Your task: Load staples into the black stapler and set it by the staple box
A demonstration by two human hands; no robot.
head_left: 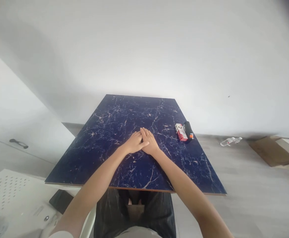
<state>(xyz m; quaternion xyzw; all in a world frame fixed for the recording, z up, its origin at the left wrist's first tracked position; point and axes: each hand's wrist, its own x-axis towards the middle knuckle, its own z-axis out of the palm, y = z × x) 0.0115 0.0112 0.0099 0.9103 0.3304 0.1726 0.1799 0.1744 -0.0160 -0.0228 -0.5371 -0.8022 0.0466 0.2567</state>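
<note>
On the dark blue marble-patterned table (139,109), my left hand (134,142) lies flat with its fingers stretched out. My right hand (150,142) rests beside it, also flat, and the two overlap at the fingers. The left thumb lies across the right hand. I see nothing held in either hand, though the surface under them is hidden. Near the table's right edge, apart from my hands, are a small red and white box (181,133) and, touching or close to it, a black object with an orange end (188,129).
A pale wall stands behind the table. At left is a white cabinet with a black handle (19,143). Below it, a dark flat object (61,201) rests on a white perforated surface (5,195). A clear plastic bottle (226,142) and an opened cardboard box (270,152) lie on the floor.
</note>
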